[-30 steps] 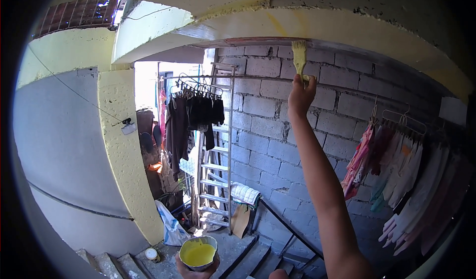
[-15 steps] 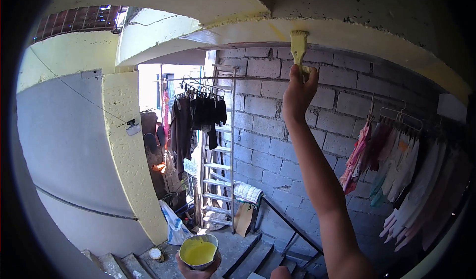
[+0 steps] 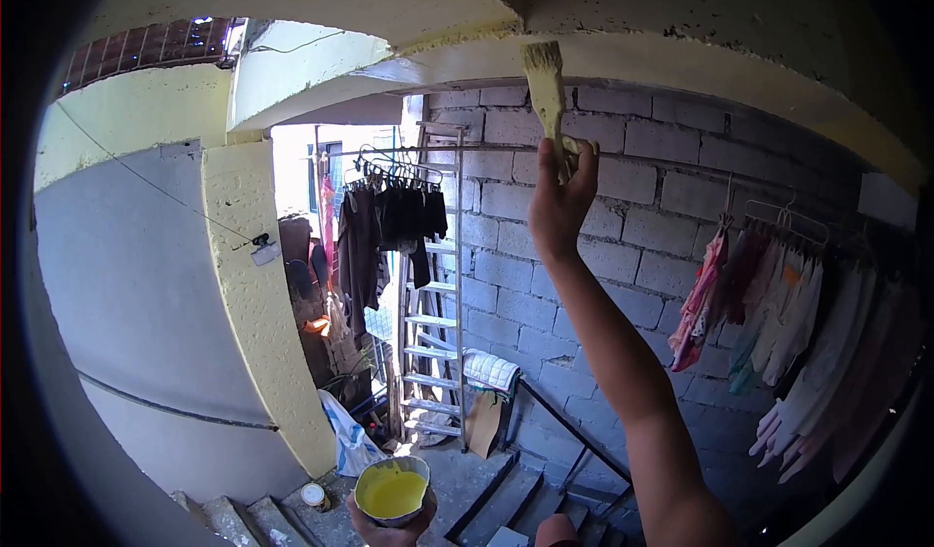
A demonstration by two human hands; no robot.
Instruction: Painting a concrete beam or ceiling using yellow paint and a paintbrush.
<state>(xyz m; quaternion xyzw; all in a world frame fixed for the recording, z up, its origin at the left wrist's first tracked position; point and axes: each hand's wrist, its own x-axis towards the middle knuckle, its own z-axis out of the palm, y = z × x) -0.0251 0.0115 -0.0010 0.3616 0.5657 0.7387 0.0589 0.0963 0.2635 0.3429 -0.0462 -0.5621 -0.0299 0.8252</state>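
Raised high in the middle, my right hand (image 3: 564,192) is closed round the handle of a paintbrush (image 3: 548,95). The brush is coated in yellow paint and stands nearly upright, bristles up, against the underside of a concrete beam (image 3: 662,66); whether the tips touch it I cannot tell. Low in the view, my left hand (image 3: 389,532) grips a bowl (image 3: 392,520) from below and the sides. Yellow paint (image 3: 394,494) lies in the bowl, with smears on its inner wall.
A metal ladder (image 3: 433,352) leans by the grey block wall (image 3: 603,226). Dark clothes (image 3: 389,221) hang left of centre, lighter laundry (image 3: 778,323) at right. Stairs with a black handrail (image 3: 574,430) run below. A small can (image 3: 313,496) stands beside the lower left steps (image 3: 233,526).
My right hand has moved left with the paintbrush, whose bristles now appear larger and slightly higher. The left hand and bowl have hardly shifted.
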